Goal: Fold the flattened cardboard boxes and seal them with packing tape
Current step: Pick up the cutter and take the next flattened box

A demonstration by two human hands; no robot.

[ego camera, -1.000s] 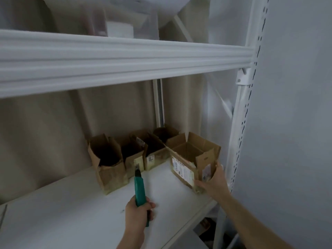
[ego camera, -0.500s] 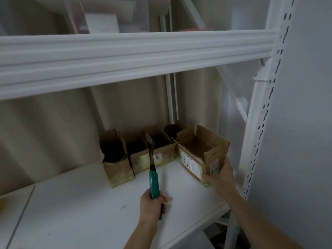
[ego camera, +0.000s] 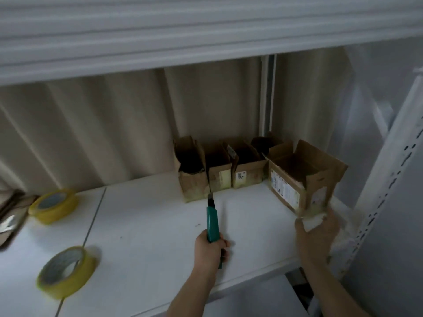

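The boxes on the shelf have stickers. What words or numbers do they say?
No text can be read.
Big box: white label, print too blurred.
Small boxes: yellowish labels, too small and blurred.
Tape rolls: no print visible.

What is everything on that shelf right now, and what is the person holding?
open cardboard boxes: three in a row plus a dark one behind them, brown, at the back of the shelf
larger cardboard box: one, brown with white labels, flaps open, at the shelf's right end
tape rolls: two, yellow, at the left; one nearer the back, one near the front edge
flattened cardboard: some, brown, at the far left edge, count unclear
utility knife: one, green, pointing toward the boxes
shelf: one, white, with another white shelf above
left hand: grips the knife handle
right hand: at the larger box's near corner, blurred
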